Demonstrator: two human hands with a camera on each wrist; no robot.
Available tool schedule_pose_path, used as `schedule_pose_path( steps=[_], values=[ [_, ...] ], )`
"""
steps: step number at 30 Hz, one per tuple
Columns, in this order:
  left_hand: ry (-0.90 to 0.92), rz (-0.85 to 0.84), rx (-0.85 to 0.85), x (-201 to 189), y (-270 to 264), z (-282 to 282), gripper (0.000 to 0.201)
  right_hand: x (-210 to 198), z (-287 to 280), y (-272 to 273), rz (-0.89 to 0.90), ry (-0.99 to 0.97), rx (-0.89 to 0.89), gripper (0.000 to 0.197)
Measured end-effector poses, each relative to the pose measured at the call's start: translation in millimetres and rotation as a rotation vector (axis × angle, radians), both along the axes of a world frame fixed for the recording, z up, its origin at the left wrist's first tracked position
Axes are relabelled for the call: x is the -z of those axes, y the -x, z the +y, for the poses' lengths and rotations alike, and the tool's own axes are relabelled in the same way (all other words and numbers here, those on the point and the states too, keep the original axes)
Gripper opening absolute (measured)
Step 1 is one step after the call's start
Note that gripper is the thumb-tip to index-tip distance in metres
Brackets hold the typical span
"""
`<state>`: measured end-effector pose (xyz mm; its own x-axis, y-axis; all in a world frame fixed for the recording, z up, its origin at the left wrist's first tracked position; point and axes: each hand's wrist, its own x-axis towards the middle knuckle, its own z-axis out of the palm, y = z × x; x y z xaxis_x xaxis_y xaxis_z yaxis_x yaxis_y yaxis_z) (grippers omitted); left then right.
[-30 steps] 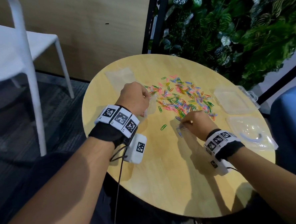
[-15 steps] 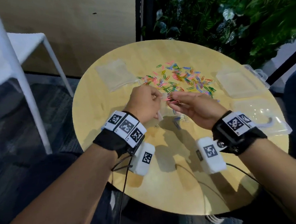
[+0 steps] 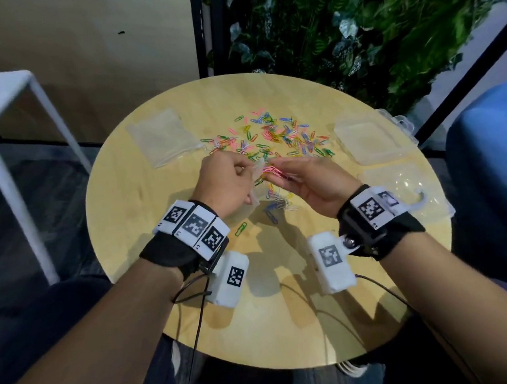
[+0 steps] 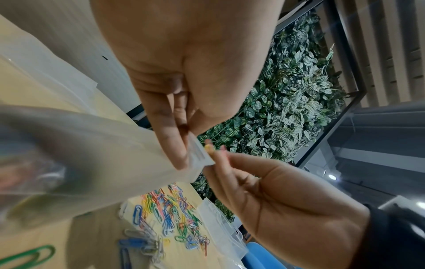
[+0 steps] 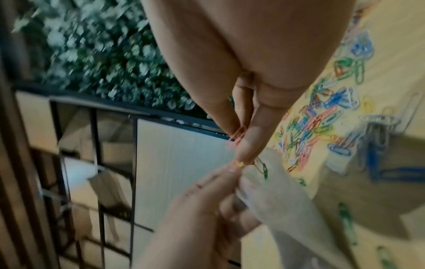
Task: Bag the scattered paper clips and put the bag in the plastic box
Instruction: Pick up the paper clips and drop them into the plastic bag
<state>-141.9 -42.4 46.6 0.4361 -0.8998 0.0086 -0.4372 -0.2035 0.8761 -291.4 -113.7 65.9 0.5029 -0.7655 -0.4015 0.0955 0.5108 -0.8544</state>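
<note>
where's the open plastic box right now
In the head view the plastic box lies open at the table's far right edge, just right of the scattered paper clips and behind another clear plastic piece.

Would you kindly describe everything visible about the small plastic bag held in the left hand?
The bag is small, clear and soft, with a strip along its mouth. The left hand pinches that top edge and holds the bag above the table. The right hand brings paper clips to the opening. A few clips show blurrily inside.

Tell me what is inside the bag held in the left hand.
The bag, pinched by the left hand, shows blurred coloured shapes low inside, probably paper clips; their count is unclear. The right hand brings more paper clips.
</note>
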Motion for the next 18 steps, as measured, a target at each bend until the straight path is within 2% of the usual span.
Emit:
schedule_pose_path(
  steps=[4, 7, 9, 11, 13, 16, 18],
  values=[
    [0.011, 0.040, 0.029, -2.0, 0.1, 2.0, 0.013, 7.4, 6.3, -13.1, 0.081, 0.036, -0.009, 0.018],
    [0.024, 0.044, 0.060, -3.7, -0.3, 3.6, 0.012, 11.5, 11.6, -18.9, 0.170, 0.145, -0.097, 0.028],
    [0.025, 0.056, 0.069, -4.8, -1.4, 4.9, 0.013, 16.9, 13.5, -19.2, 0.311, 0.350, -0.118, 0.023],
    [0.022, 0.056, 0.084, -6.6, -3.4, 6.8, 0.013, 21.4, 14.2, -19.9, 0.528, 0.686, -0.154, 0.014],
    [0.023, 0.045, 0.093, -8.0, -5.9, 8.6, 0.013, 22.7, 14.8, -23.3, 0.663, 0.938, -0.241, 0.018],
    [0.033, 0.038, 0.086, -11.0, -11.0, 10.7, 0.013, 21.6, 13.7, -29.1, 0.678, 0.965, -0.449, 0.037],
    [0.037, 0.044, 0.076, -13.5, -14.9, 11.4, 0.013, 19.6, 14.7, -30.1, 0.622, 0.941, -0.483, 0.044]
  ],
)
